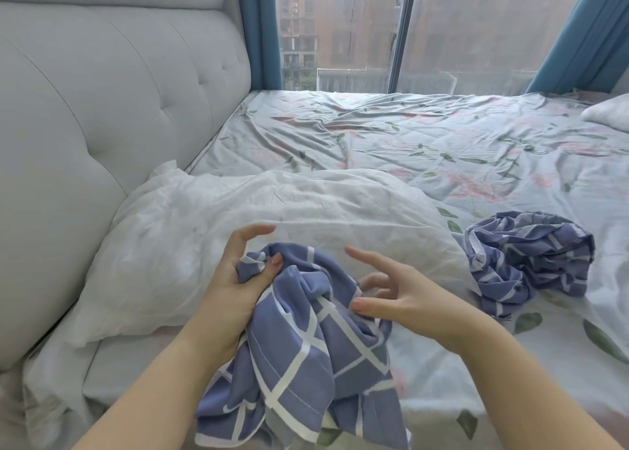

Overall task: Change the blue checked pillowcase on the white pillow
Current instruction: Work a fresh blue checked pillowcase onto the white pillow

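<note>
The white pillow (pixel 238 211) lies bare in front of me, its left end pushed up against the padded grey headboard (pixel 102 109), so I judge the stripping part done and the dressing part just starting. My left hand (pixel 235 279) grips a bunched fold of the blue checked pillowcase (pixel 306 340), thumb pressing the cloth into my palm while my forefinger sticks out free above it. The rest of the case hangs down toward me over the near edge of the pillow. My right hand (pixel 398 293) holds nothing. Its fingers are spread and loosely bent just right of the bunch, with the thumb tip at the edge of the cloth. A second blue checked pillowcase (pixel 524 255) sits crumpled on the floral sheet (pixel 408 136), just right of the pillow; I take that for the one that came off, though I cannot be certain which is which. Next I need to find the open end of the case I am holding. It is too twisted to see where the mouth is, so my right hand should work along the hem and spread it before I reach for a pillow corner.
</note>
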